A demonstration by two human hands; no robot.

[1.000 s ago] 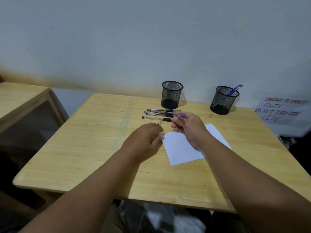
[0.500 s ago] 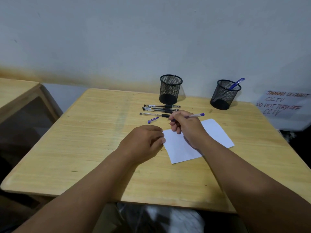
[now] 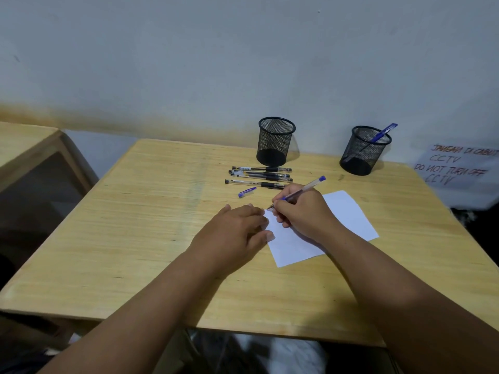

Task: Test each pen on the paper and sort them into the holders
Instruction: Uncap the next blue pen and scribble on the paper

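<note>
My right hand [image 3: 305, 211] grips a clear blue pen [image 3: 310, 186] with its tip down at the top left corner of the white paper [image 3: 348, 214]. Resting flat, my left hand [image 3: 235, 233] presses the paper's left edge with its fingertips. The pen's blue cap [image 3: 247, 192] lies on the table just beyond my hands. Several black pens [image 3: 259, 176] lie side by side behind it. Two black mesh holders stand at the back: the left holder [image 3: 275, 141] looks empty, and the right holder [image 3: 363, 151] has one blue pen [image 3: 382, 132] in it.
The wooden table [image 3: 151, 225] ends close to me and at the wall behind the holders. A second wooden table [image 3: 24, 147] stands to the left across a gap. A handwritten CCTV sign [image 3: 456, 168] hangs at the right.
The blue cap came off the pen and now lies on the table. My right hand turned the pen and brought its tip down onto the paper, while my left hand settled on the paper's edge.
</note>
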